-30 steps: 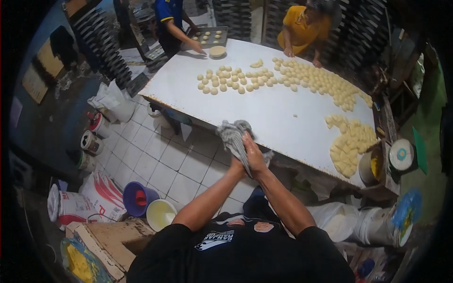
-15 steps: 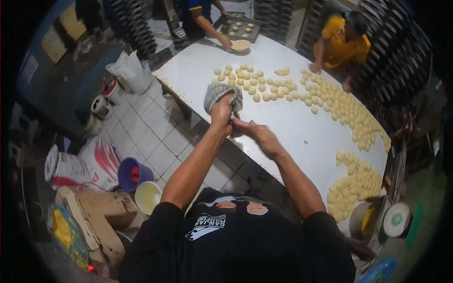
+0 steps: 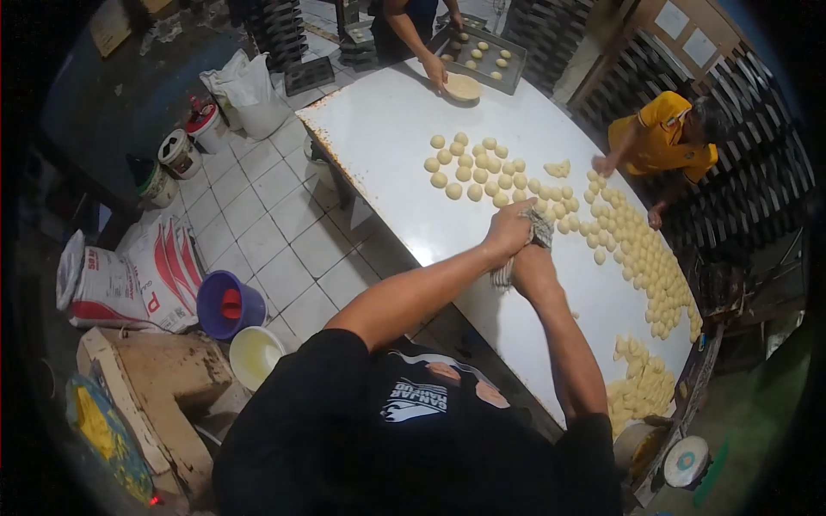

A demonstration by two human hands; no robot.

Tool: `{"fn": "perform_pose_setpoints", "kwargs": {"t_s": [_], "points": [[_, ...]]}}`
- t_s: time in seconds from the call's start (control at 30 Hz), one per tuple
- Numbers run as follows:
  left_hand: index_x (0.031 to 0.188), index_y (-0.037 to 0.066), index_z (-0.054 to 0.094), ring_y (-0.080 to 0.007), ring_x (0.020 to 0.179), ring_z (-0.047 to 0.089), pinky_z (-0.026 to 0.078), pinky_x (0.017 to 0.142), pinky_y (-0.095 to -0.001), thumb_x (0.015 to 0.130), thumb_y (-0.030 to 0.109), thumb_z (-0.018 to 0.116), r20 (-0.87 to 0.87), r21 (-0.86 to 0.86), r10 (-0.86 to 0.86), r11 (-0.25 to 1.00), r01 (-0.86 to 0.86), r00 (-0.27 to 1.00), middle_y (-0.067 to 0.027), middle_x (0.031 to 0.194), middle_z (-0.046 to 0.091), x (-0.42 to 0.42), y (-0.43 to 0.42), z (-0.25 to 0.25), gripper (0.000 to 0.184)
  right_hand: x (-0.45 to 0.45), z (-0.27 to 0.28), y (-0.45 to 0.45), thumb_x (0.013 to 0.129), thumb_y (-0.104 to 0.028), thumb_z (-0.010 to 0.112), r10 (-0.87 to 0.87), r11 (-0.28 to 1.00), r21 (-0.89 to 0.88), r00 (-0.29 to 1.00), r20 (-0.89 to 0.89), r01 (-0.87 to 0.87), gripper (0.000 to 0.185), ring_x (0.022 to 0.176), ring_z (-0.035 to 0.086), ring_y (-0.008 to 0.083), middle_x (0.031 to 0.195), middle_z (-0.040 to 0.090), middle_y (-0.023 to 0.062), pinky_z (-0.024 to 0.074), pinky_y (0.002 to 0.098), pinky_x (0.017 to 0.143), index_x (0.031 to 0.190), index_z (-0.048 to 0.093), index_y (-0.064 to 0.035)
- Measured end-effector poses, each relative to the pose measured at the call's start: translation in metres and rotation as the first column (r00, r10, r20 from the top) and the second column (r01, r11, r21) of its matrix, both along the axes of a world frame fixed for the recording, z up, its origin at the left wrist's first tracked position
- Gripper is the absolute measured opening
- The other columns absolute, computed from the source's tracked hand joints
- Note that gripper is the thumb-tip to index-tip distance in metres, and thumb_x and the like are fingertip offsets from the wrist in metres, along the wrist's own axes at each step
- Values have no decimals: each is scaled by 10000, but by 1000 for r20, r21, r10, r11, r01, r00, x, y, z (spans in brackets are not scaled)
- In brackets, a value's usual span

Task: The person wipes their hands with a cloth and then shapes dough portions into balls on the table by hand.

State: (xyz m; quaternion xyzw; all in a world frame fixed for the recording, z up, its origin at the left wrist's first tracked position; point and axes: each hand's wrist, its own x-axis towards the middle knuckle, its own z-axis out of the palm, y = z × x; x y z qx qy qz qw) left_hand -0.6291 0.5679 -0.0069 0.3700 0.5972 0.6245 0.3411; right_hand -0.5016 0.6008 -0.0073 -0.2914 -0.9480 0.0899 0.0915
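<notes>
A grey striped cloth (image 3: pixel 541 229) is bunched up between my two hands, above the white table. My left hand (image 3: pixel 509 230) is closed around its upper part. Just below and to the right, my right hand (image 3: pixel 533 268) grips it as well, with folds hanging out under the fingers. Many round dough balls (image 3: pixel 478 175) lie on the table beyond my hands. A denser spread of dough balls (image 3: pixel 641 249) runs down the right side. A flattened dough piece (image 3: pixel 557 168) lies near the far edge.
Across the white table (image 3: pixel 379 112), one person's hand touches a bowl (image 3: pixel 462 87) beside a baking tray (image 3: pixel 490 60). A person in yellow (image 3: pixel 662 129) handles dough on the right. A pile of cut dough (image 3: pixel 641 387) lies near right; a purple bucket (image 3: pixel 231 303) and sacks (image 3: pixel 129 284) stand left.
My hands have moved right with the cloth, from near the table's left edge to over the dough balls. The view has turned, and the cloth is bunched smaller.
</notes>
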Motion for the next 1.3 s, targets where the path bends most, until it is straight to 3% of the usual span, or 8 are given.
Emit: {"fn": "perform_pose_setpoints", "kwargs": {"t_s": [0.13, 0.23, 0.33, 0.47, 0.53, 0.6, 0.87, 1.3], "points": [[1461, 53, 587, -285, 1326, 607, 498, 1078, -384, 1028, 177, 610, 448, 267, -480, 877, 400, 754, -201, 1432, 632, -33, 25, 9, 451, -5, 63, 31, 931, -128, 685, -2, 905, -424, 994, -108, -44, 195, 755, 739, 241, 881, 775, 130, 613, 444, 733, 1037, 783, 2], [1766, 98, 31, -253, 1606, 287, 254, 1303, -369, 1147, 380, 555, 504, 458, -635, 771, 442, 586, -165, 1757, 309, -13, 18, 30, 858, 6, 5, 87, 1034, -153, 648, -501, 613, -668, 445, -742, -423, 301, 1052, 728, 250, 1227, 743, 87, 597, 420, 947, 1301, 684, -19], [1749, 64, 142, -241, 1522, 418, 322, 1274, -377, 1130, 473, 581, 584, 267, -374, 927, 264, 721, -133, 1699, 392, -7, 18, 36, 861, 21, -99, 132, 1168, -301, 498, -753, 570, -693, 58, -656, -441, 425, 1338, 596, 256, 1474, 629, 101, 467, 435, 1153, 1525, 549, -77], [1648, 45, 358, -229, 1358, 580, 429, 1196, -367, 1123, 444, 604, 591, 330, -556, 827, 454, 585, -116, 1554, 547, -52, 65, 18, 703, -64, 16, -15, 1126, -192, 565, -733, 655, -751, 313, -603, 87, 393, 1305, 617, 241, 1421, 665, 116, 470, 408, 1147, 1477, 589, -15], [1497, 7, 457, -233, 1151, 691, 563, 1016, -360, 1122, 351, 636, 233, 443, -357, 867, 228, 904, -131, 1337, 677, -58, 87, -13, 539, -69, 69, -41, 1097, -100, 583, -629, 727, -631, 630, -455, 270, 345, 1281, 630, 221, 1364, 697, 132, 472, 403, 1141, 1414, 635, 25], [1498, 10, 458, -215, 1178, 685, 577, 1014, -374, 1111, 319, 650, 563, 645, -548, 759, 86, 619, -148, 1371, 661, -78, 90, 6, 531, -65, 107, -64, 1086, -157, 614, -434, 825, -542, 794, -425, 162, 274, 1175, 687, 233, 1177, 752, 157, 529, 430, 1057, 1254, 731, 25], [1593, 16, 399, -208, 1261, 621, 525, 1101, -386, 1072, 236, 614, 398, 571, -770, 633, 523, 498, -115, 1450, 600, 49, -34, -2, 605, -4, 142, 71, 1136, -371, 578, -494, 771, -75, -519, -698, -633, 371, 1009, 710, 293, 1222, 707, 186, 628, 429, 951, 1300, 617, -41], [1489, 1, 485, -167, 1100, 683, 585, 909, -301, 1095, 227, 691, 173, 466, -360, 850, 246, 917, -145, 1207, 701, 42, 5, 107, 499, 4, 85, -100, 1165, -567, 411, -708, 640, -567, -112, -697, -518, 805, 1601, 352, 284, 1709, 397, 191, 260, 442, 1334, 1694, 276, 25]]}}
